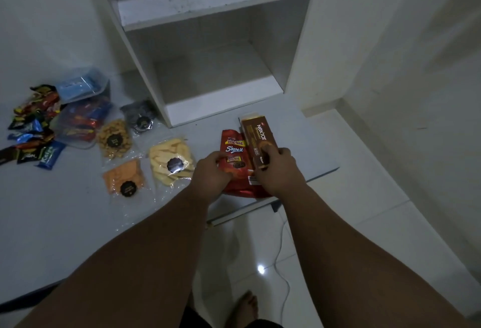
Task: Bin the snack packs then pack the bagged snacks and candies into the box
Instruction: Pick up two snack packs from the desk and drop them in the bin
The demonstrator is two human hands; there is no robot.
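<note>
My left fingers are pinching the red snack bag and my right fingers are clamping round the brown biscuit box touching it on the bench, with clear bagged snacks lying just left.

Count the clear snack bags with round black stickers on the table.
4. A dark bag by the shelf unit; a golden bag just left of it; an orange bag nearest the camera; a pale yellow bag beside the left hand. No others show, none seems hidden.
</note>
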